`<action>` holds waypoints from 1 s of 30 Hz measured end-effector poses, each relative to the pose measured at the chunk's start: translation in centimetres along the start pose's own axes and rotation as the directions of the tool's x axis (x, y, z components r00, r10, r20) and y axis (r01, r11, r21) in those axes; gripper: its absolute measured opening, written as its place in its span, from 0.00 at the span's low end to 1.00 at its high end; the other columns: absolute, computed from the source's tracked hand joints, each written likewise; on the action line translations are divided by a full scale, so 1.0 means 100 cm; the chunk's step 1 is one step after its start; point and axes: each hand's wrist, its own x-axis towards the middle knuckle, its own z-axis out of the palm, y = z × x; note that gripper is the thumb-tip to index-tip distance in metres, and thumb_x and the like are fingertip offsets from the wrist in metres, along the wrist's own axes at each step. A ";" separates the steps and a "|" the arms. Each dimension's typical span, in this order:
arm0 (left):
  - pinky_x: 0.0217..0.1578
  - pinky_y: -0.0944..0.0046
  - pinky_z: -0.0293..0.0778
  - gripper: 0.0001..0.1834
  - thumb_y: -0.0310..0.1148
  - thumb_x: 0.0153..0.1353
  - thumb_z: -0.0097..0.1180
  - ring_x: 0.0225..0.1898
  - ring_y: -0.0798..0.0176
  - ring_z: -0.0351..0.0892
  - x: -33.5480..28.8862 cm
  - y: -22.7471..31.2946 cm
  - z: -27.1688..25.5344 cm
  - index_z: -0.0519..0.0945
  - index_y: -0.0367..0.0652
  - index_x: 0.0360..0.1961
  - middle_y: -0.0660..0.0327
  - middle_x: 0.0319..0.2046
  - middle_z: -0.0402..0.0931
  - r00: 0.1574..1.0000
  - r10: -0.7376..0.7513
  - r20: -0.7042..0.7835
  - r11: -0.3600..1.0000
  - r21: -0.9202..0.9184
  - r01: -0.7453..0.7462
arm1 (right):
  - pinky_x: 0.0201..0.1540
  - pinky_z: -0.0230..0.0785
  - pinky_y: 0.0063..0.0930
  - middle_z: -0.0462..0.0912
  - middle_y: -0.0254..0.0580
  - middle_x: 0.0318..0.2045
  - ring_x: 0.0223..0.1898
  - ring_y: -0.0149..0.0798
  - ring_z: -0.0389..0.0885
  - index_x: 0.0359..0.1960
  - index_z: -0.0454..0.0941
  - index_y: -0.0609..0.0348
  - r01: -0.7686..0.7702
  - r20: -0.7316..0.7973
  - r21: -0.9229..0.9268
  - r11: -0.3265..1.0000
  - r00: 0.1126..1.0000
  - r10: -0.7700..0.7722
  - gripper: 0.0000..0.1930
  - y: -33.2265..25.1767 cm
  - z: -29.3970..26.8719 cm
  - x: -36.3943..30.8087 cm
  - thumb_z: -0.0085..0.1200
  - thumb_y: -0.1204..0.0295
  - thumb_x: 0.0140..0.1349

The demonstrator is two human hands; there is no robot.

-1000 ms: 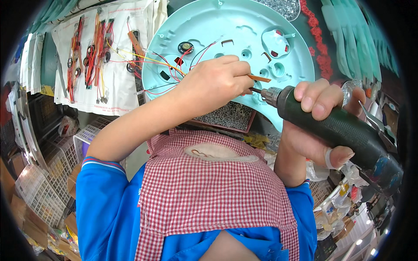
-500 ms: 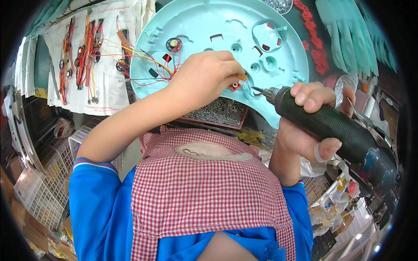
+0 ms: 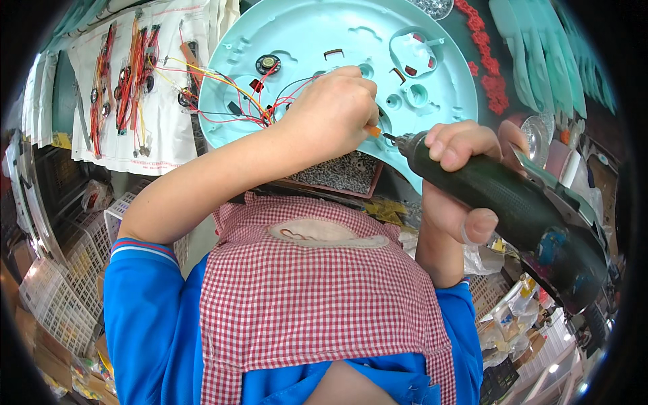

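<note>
My left hand [image 3: 337,108] is closed in a pinch over the near part of a large turquoise plastic shell [image 3: 310,37]. A small orange piece [image 3: 373,130] pokes out from its fingertips; the rest of that piece is hidden. My right hand [image 3: 453,152] grips a black electric screwdriver [image 3: 496,196], its bit pointing left, right beside the orange piece. Alongside the screwdriver, at the back of that hand, sits a silver scissor-like tool [image 3: 563,199]. Red, yellow and black wires [image 3: 253,101] run across the shell by my left wrist. A round black speaker [image 3: 268,64] sits in the shell.
On the left, a white sheet [image 3: 165,145] holds several wire bundles with small speakers [image 3: 125,84]. A tray of screws [image 3: 341,174] stands under the shell's near edge. Red parts [image 3: 487,61] and turquoise plastic pieces [image 3: 536,57] are at the right; a metal bowl [image 3: 432,7] stands behind.
The screwdriver has moved slightly left, its bit now beside my left fingertips. My left hand has turned and lowered a little, and the red part near its fingers is hidden. Wires have shifted.
</note>
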 end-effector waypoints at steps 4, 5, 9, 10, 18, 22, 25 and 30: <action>0.35 0.59 0.74 0.06 0.25 0.39 0.64 0.34 0.57 0.73 0.000 0.000 0.000 0.86 0.41 0.23 0.62 0.23 0.73 1.000 -0.005 0.006 1.000 0.008 0.005 | 0.42 0.74 0.37 0.78 0.44 0.30 0.33 0.41 0.78 0.62 0.56 0.67 -0.030 0.027 0.026 0.999 0.999 0.030 0.49 0.008 0.000 -0.004 0.69 0.46 0.49; 0.35 0.59 0.74 0.06 0.25 0.39 0.64 0.34 0.57 0.73 0.000 0.000 0.001 0.86 0.41 0.23 0.61 0.22 0.73 1.000 -0.003 0.007 1.000 0.008 0.003 | 0.42 0.74 0.36 0.78 0.43 0.30 0.33 0.41 0.78 0.63 0.55 0.67 -0.007 0.061 0.040 0.999 0.998 0.005 0.50 0.014 -0.005 -0.004 0.69 0.46 0.49; 0.35 0.58 0.74 0.06 0.27 0.42 0.65 0.33 0.56 0.73 -0.001 -0.002 -0.002 0.86 0.41 0.25 0.61 0.24 0.74 0.999 -0.005 0.049 1.000 0.027 0.004 | 0.40 0.74 0.35 0.78 0.42 0.29 0.32 0.39 0.77 0.66 0.52 0.67 -0.084 0.022 0.025 0.996 0.996 0.084 0.54 0.010 0.002 0.001 0.67 0.43 0.49; 0.35 0.58 0.74 0.06 0.28 0.43 0.65 0.33 0.56 0.74 -0.004 -0.002 -0.006 0.86 0.42 0.25 0.61 0.24 0.74 1.000 -0.008 0.028 0.999 0.046 0.007 | 0.40 0.72 0.36 0.77 0.41 0.29 0.32 0.39 0.76 0.67 0.52 0.66 -0.019 0.064 0.072 0.997 0.998 0.014 0.53 0.013 0.000 0.008 0.63 0.40 0.51; 0.34 0.58 0.73 0.05 0.32 0.52 0.64 0.32 0.55 0.75 -0.036 -0.017 -0.047 0.85 0.42 0.27 0.62 0.28 0.77 0.991 -0.122 -0.062 0.976 0.176 0.131 | 0.38 0.76 0.32 0.78 0.44 0.27 0.31 0.38 0.79 0.61 0.55 0.68 -0.109 -0.107 0.002 0.994 0.988 0.109 0.51 0.026 0.034 0.023 0.67 0.42 0.48; 0.34 0.58 0.73 0.04 0.31 0.52 0.64 0.32 0.55 0.75 -0.039 -0.018 -0.047 0.85 0.42 0.27 0.62 0.28 0.77 0.990 -0.114 -0.079 0.982 0.139 0.125 | 0.37 0.76 0.30 0.78 0.45 0.27 0.31 0.37 0.79 0.61 0.55 0.68 -0.057 -0.087 0.070 0.996 0.994 0.063 0.49 0.050 0.046 0.029 0.67 0.46 0.49; 0.35 0.58 0.73 0.03 0.29 0.50 0.64 0.32 0.56 0.76 -0.039 -0.017 -0.047 0.84 0.43 0.27 0.62 0.28 0.77 0.990 -0.110 -0.091 0.981 0.153 0.123 | 0.38 0.74 0.32 0.78 0.45 0.28 0.32 0.38 0.78 0.62 0.56 0.67 -0.036 -0.075 0.020 0.999 0.997 0.037 0.47 0.058 0.047 0.030 0.64 0.46 0.51; 0.36 0.61 0.74 0.06 0.28 0.45 0.66 0.33 0.59 0.75 -0.034 -0.011 -0.039 0.84 0.43 0.27 0.65 0.27 0.76 0.985 0.012 -0.172 0.990 0.141 0.013 | 0.45 0.67 0.40 0.75 0.41 0.33 0.36 0.39 0.73 0.67 0.58 0.57 0.018 0.249 0.266 0.964 0.965 -0.087 0.44 0.024 0.025 0.045 0.54 0.39 0.57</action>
